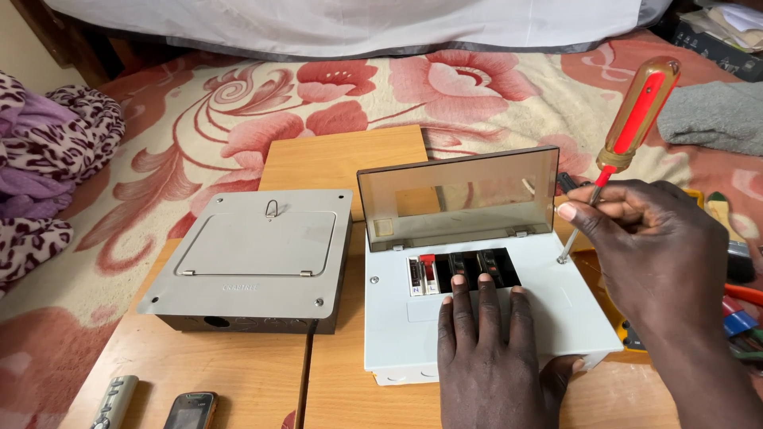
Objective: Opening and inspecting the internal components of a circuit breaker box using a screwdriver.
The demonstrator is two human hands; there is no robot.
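Single head view, looking steeply down, close over wooden table [238,381]; faces forward toward floral bedspread [238,119]. Far edge, probably bed, cropped. No second view.

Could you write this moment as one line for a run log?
right hand: holds screwdriver, tip at corner screw | left hand: flat on white breaker box | tinted lid: open | grey box: closed, alongside

Dark phone screen [189,411] at bottom-left table edge.
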